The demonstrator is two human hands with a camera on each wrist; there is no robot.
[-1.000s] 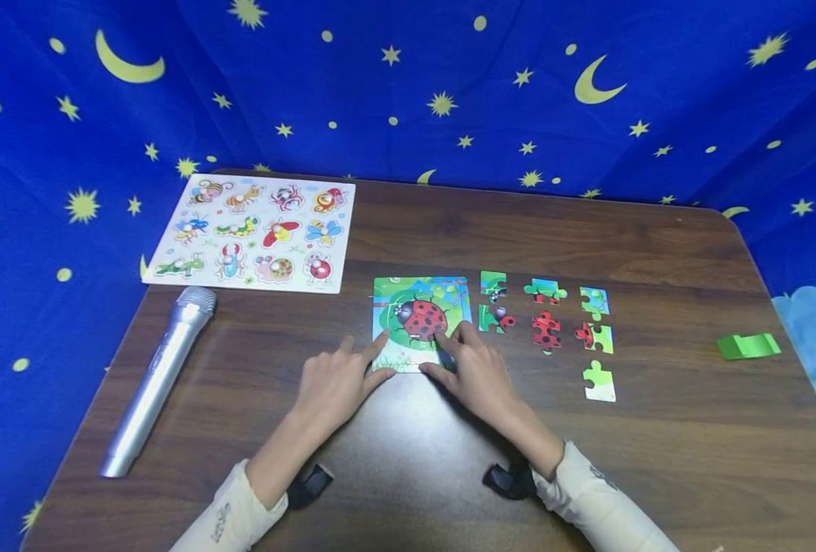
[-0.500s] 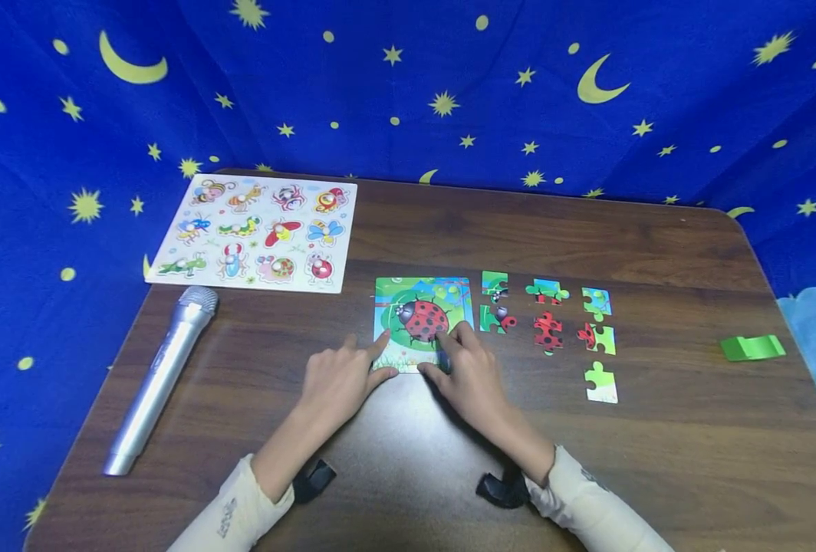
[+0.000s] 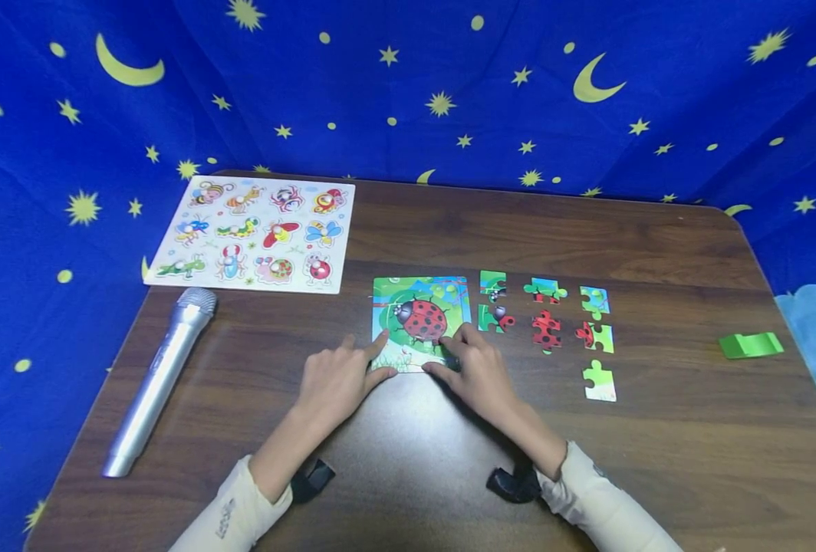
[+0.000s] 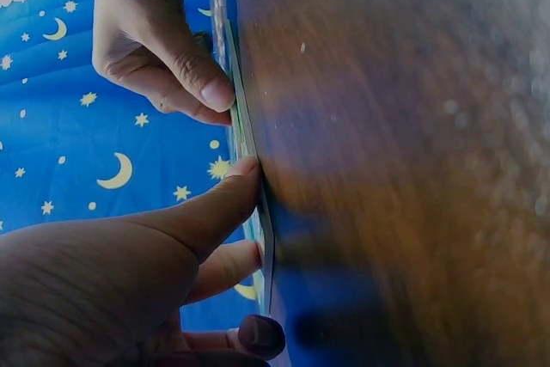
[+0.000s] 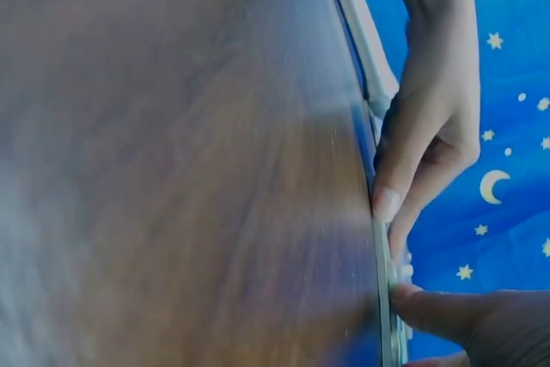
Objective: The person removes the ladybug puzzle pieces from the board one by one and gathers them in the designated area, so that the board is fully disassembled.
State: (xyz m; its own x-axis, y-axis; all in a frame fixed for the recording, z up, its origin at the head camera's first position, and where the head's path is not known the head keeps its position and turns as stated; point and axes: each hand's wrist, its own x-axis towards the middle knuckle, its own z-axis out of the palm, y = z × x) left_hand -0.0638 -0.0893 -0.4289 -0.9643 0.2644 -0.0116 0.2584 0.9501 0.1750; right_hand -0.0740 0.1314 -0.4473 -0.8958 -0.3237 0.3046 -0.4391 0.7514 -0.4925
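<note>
A square ladybug jigsaw puzzle [image 3: 419,313] lies flat on the wooden table. At its lower left, my left hand [image 3: 333,383] touches the board with thumb and index finger extended. My right hand [image 3: 480,377] rests at the lower right corner, thumb on the front edge and index finger on the picture; it covers that corner. Seen edge-on in the left wrist view, the thin board [image 4: 243,126] has fingertips of both hands along it. To the right lie several loose jigsaw pieces, among them a red spotted piece [image 3: 546,330] and a green corner piece [image 3: 598,381].
An insect peg puzzle board [image 3: 252,230] lies at the back left. In front of it is a silver microphone [image 3: 159,383]. A folded green piece [image 3: 751,346] sits near the right table edge. Behind the table [image 3: 677,460] hangs a blue star-patterned cloth [image 3: 353,84].
My right hand shifted slightly left and then back to the right along the puzzle's front corner. My left hand and the loose pieces stay essentially where they were.
</note>
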